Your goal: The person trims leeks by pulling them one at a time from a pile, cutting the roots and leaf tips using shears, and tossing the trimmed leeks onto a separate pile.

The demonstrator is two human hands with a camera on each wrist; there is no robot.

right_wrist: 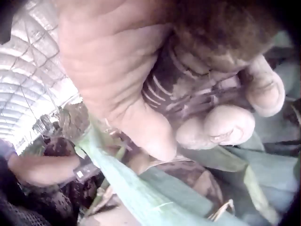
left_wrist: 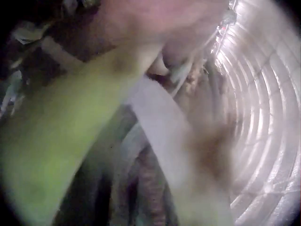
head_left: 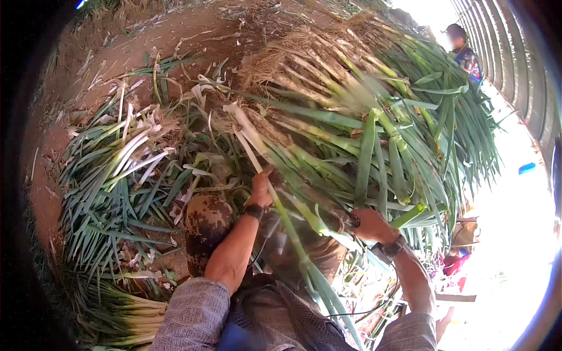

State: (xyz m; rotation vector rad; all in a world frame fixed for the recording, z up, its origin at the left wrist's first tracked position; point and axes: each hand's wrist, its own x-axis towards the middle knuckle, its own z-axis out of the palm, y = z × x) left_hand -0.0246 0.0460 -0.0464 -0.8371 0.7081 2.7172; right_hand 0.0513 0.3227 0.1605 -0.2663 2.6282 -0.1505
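Observation:
My left hand [head_left: 261,190] grips a long green onion [head_left: 284,213] above my lap, its pale end pointing up and away and its leaves hanging toward me. In the left wrist view its yellow-green stalk [left_wrist: 61,127] crosses a white stalk [left_wrist: 162,127], both blurred. My right hand [head_left: 374,226] is to the right of that onion. Its fingers [right_wrist: 230,125] curl round a dark ribbed handle [right_wrist: 162,87]; I cannot tell what tool it belongs to. Green leaves [right_wrist: 127,183] pass just below this hand.
A big heap of unpeeled green onions [head_left: 328,76] with earthy roots lies ahead and right. Stripped leaves [head_left: 111,193] pile up on the left, near a bundle of cleaned onions [head_left: 132,319]. A thin black cord [head_left: 363,313] runs below my right arm. Another person [head_left: 466,58] is at far right.

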